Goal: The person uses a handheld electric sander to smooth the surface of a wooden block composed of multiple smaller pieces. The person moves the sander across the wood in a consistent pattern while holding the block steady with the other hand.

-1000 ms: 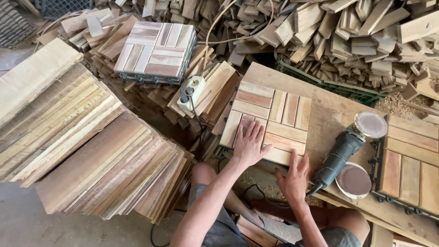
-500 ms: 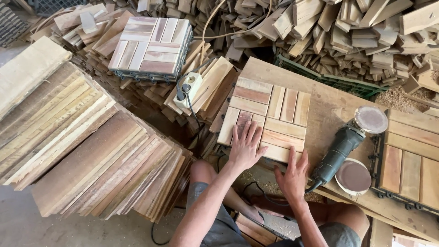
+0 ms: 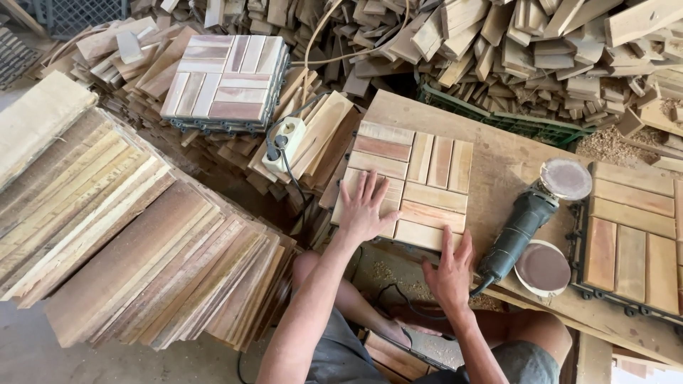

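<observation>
Pressing flat, fingers spread, the left hand (image 3: 364, 210) rests on the wooden tile (image 3: 405, 183), the nearer hand. The right hand (image 3: 449, 274), open, touches the tile's near edge; the tile lies at its eleven o'clock

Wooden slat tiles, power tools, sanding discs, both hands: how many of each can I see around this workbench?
Wooden slat tiles: 3, one under the left hand at, one on the right, one on the far pile
Angle grinders: 1
Loose sanding discs: 1
Socket boxes: 1
Hands: 2, the right hand at the tile's near edge
Total: 8
</observation>
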